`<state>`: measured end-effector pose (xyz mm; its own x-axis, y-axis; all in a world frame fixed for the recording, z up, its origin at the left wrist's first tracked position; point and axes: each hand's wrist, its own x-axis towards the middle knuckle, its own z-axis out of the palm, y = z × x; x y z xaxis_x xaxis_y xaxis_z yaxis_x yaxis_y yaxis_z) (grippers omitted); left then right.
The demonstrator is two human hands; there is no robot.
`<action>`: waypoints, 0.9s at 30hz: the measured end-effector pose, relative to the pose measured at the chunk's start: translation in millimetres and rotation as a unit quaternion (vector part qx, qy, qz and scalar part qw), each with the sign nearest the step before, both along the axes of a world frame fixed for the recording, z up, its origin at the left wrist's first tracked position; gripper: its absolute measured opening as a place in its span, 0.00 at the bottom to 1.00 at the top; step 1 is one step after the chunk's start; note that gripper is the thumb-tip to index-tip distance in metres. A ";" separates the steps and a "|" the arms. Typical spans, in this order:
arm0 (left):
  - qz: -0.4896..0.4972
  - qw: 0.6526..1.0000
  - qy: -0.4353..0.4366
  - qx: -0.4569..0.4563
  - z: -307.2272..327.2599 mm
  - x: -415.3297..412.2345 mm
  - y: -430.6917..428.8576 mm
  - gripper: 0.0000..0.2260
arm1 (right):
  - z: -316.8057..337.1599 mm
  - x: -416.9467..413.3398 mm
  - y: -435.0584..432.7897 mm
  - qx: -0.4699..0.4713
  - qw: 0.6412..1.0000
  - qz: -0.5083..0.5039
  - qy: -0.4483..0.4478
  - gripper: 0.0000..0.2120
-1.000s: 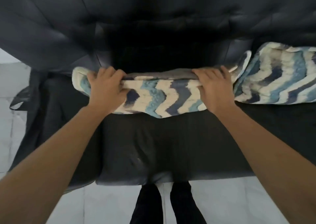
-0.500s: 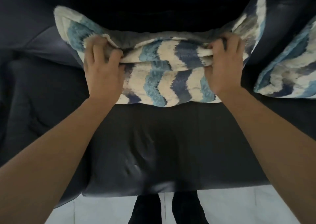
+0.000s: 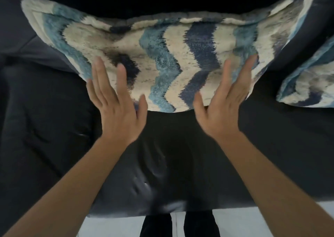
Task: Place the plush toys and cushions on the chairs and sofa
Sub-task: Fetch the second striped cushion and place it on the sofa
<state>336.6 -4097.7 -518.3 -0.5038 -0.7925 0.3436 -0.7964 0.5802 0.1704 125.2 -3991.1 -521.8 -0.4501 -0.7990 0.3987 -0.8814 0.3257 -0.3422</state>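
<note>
So both hands are wide open at this point, fingers spread and stretched out, nothing gripped. The left hand (image 3: pixel 115 108) lies flat with its fingertips over the lower left part of the fuzzy cream, teal and navy zigzag-striped cushion (image 3: pixel 162 59), and the right hand (image 3: pixel 226 106) mirrors it on the lower right part. Whether the palms are really pressing on the fabric or just hovering a hair off it, I can't tell; both hands are a bit motion-blurred.

That cushion is propped against the backrest of the dark blue-black leather sofa (image 3: pixel 45 119), its bottom edge on the seat and its patterned face tilted toward the camera. Its long axis runs left to right along the sofa, with the zigzag stripes running top to bottom across it. A second cushion in the same zigzag pattern (image 3: pixel 310 77) sits just beside it on the right, partly cut off by the frame edge.

Compared to half a second ago, the big change is the grip: back then both hands were clenched on the top edge of the cushion, bunching it up. Now they've let go and the cushion has flattened out, showing much more of its face.
</note>
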 end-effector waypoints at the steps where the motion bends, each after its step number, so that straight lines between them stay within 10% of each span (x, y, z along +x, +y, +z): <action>1: -0.004 0.999 -0.029 0.015 -9.6 5.7 7.5 0.35 | -9.3 10.9 7.6 0.023 1.000 0.013 0.002 0.36; 8: 0.022 0.987 -0.123 0.102 -73.7 7.8 -47.1 0.49 | -91.9 -18.3 -19.6 0.161 0.982 0.056 0.083 0.50; 14: 0.089 0.987 0.039 0.128 -80.7 7.9 -9.4 0.52 | -98.5 2.8 -2.9 0.065 0.996 -0.059 -0.007 0.56; 17: 0.199 0.898 0.191 0.343 -89.7 4.1 16.9 0.64 | -103.9 11.8 10.3 0.059 0.954 -0.217 -0.200 0.72; 21: 0.206 0.833 0.167 0.485 -107.9 -13.5 4.3 0.67 | -117.8 -10.0 -9.4 0.117 0.925 -0.183 -0.310 0.77; 24: 0.219 0.827 0.193 0.480 -93.6 -20.1 -0.4 0.63 | -104.6 -13.0 -4.0 0.114 0.917 -0.160 -0.346 0.74; 27: 0.195 0.902 0.243 0.298 -56.1 -18.7 16.4 0.51 | -68.9 -6.1 12.1 0.009 0.949 -0.139 -0.284 0.63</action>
